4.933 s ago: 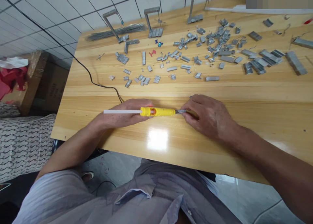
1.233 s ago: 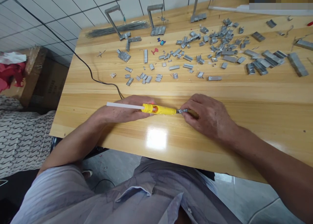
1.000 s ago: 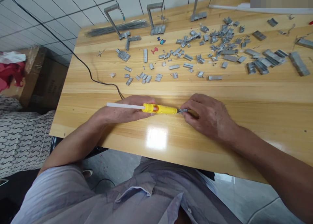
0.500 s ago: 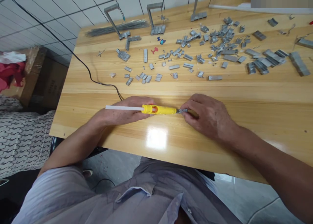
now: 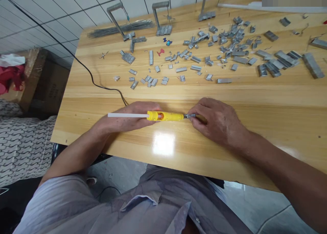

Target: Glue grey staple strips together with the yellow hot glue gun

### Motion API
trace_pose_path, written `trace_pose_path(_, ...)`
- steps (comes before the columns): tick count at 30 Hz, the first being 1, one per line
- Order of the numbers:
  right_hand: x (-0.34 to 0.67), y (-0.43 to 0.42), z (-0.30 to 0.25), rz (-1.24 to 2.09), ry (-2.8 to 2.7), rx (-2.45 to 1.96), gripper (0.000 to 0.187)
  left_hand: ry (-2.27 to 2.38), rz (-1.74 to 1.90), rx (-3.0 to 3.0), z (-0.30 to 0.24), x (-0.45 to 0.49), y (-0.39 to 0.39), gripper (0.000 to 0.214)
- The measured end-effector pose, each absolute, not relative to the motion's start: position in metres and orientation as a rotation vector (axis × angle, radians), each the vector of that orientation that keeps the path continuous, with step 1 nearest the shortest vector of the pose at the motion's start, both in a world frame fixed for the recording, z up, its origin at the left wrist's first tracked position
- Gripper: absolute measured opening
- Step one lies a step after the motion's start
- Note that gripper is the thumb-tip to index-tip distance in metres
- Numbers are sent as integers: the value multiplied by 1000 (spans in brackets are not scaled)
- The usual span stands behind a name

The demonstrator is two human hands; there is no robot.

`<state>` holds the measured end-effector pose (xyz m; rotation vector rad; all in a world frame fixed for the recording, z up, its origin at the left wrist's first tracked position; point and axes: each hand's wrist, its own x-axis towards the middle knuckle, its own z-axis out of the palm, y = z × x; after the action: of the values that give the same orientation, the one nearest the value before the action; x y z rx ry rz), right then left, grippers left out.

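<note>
My left hand [image 5: 133, 115] is wrapped round a yellow hot glue gun [image 5: 171, 116] from below, with its fingers mostly hidden. A white glue stick [image 5: 125, 115] pokes out of the gun's back end, over my wrist. The gun's nozzle points right and meets a small grey metal piece [image 5: 192, 115], touching or almost touching it. My right hand [image 5: 221, 123] is closed on that piece, pinching it between thumb and fingers just above the table. Most of what lies inside the right fingers is hidden.
Many grey staple-like strips [image 5: 240, 53] lie scattered over the wooden table [image 5: 97, 101]. Small bent-arm stands [image 5: 163, 30] and a bundle of thin wires [image 5: 140, 25] are at the back. A black cable [image 5: 102, 87] runs to my left hand. A cardboard box [image 5: 33, 70] stands at left.
The glue gun and its stick have shifted very slightly left and the stick's end has dipped a little. My right hand has stayed in place.
</note>
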<state>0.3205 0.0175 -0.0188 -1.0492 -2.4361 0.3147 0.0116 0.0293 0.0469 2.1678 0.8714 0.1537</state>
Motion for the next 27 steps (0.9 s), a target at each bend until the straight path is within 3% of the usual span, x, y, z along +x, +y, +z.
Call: trace_pose_path(27, 320, 18, -20, 307, -2439, -1065, 17, 794, 242, 2260, 45, 8, 23, 17)
